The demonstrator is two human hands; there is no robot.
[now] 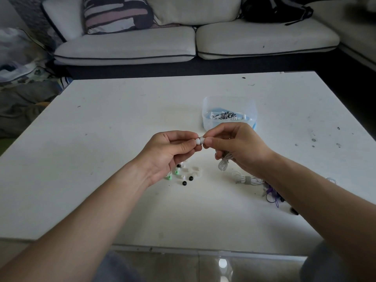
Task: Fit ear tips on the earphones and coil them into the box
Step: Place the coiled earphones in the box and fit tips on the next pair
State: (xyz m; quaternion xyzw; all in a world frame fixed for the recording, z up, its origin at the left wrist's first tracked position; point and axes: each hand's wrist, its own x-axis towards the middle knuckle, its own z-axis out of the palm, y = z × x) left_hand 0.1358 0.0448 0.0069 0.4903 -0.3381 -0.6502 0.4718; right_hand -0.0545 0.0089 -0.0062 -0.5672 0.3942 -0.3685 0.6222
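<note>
The left hand (171,148) pinches the small ear tip (197,141), which looks soft and squishy, and the right hand (236,146) grips the light earphone (223,165) by its hard end.

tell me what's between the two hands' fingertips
A white ear tip, pinched by the left hand and meeting the earphone the right hand holds; head view.
</note>
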